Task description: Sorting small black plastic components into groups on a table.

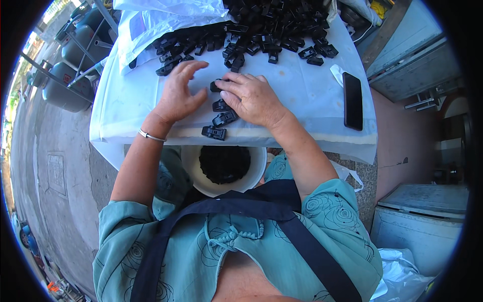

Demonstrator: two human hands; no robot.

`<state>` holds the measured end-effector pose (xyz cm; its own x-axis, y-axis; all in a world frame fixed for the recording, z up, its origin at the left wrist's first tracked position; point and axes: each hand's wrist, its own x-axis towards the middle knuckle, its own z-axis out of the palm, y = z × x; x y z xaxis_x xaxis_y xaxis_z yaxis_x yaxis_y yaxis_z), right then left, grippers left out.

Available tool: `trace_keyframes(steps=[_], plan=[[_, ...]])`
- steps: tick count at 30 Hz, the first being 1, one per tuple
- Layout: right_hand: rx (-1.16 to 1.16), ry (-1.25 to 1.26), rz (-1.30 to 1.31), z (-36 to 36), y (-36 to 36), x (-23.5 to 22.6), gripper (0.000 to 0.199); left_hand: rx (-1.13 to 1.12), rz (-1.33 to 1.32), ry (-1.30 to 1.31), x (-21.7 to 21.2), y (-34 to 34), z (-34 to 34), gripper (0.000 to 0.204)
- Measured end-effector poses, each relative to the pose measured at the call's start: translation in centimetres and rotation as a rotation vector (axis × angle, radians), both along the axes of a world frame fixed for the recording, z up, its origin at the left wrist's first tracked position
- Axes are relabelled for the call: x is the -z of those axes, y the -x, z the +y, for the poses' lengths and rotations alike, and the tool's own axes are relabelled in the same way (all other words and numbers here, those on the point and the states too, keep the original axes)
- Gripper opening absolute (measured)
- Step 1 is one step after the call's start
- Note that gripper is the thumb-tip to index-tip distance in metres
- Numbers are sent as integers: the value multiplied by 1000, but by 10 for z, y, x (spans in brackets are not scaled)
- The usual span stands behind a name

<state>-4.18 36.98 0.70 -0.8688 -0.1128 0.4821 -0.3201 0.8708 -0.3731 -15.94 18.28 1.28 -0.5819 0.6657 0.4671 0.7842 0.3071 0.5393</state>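
Observation:
My right hand (254,99) has its fingers closed over a small black plastic part (215,87), which they partly hide. Below it, more of these parts form a short column running to the table's near edge; the nearest one (214,133) lies almost at that edge. My left hand (180,94) is just left of the column, palm turned inward, thumb and fingers apart with nothing in them. Beyond both hands a large heap of the same black parts (274,30) covers the far side of the table. What exact kind of part they are, I cannot tell.
White sheeting covers the table (307,100). A dark phone (352,101) lies at its right. Below the near edge, a white basin (259,173) with a black mass inside sits between my knees. A white plastic bag (163,17) lies far left; grey tanks (68,88) stand beyond.

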Motion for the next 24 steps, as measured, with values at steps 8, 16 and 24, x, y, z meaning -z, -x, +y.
trace_keyframes(steps=[8, 16, 24], plan=[[92, -89, -29, -7, -10, 5, 30, -531, 179, 378, 15, 30, 5, 50], [308, 216, 6, 18, 11, -9, 34, 53, 117, 149, 13, 1, 11, 42], [331, -73, 111, 17, 36, 12, 28, -155, 436, 69, 7, -15, 5, 41]])
